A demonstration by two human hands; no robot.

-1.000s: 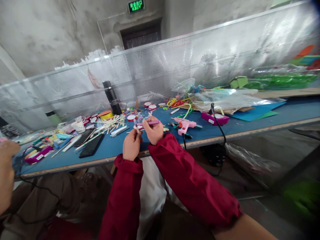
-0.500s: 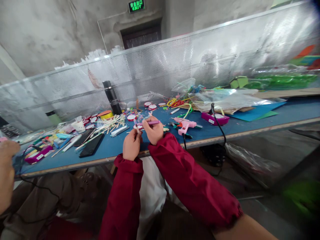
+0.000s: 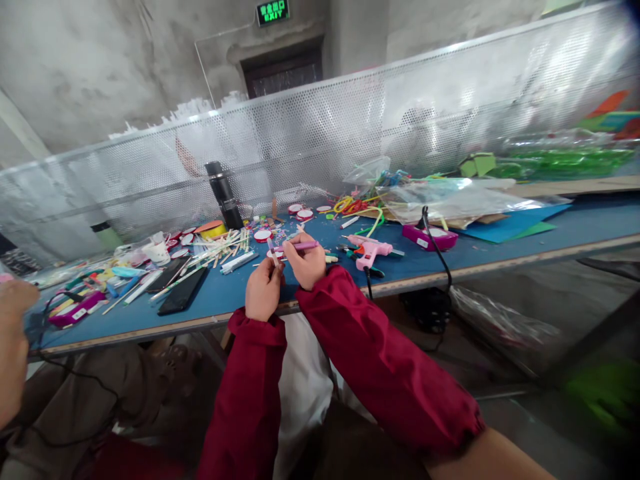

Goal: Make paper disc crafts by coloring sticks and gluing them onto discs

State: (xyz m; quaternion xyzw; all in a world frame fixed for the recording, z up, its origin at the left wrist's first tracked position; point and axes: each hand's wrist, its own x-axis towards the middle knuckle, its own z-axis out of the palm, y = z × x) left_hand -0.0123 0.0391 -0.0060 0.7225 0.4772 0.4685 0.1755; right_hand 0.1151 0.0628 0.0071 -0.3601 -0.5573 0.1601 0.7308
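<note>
My left hand pinches a short flat stick, held upright just above the front part of the table; its upper part is purple and its lower part pale. Close beside it on the right, my right hand grips a purple marker like a pen. The marker points left toward the stick; whether its tip touches the stick I cannot tell. A pink glue gun lies to the right of my right hand. Behind the stick is a round red-and-white piece.
Wooden sticks, a white marker and a black phone lie to the left. A black thermos stands behind. On the right is a magenta box with a black cable. Another person's hand shows at far left.
My right hand and the marker have shifted very slightly to the left. My left hand and the stick look the same.
</note>
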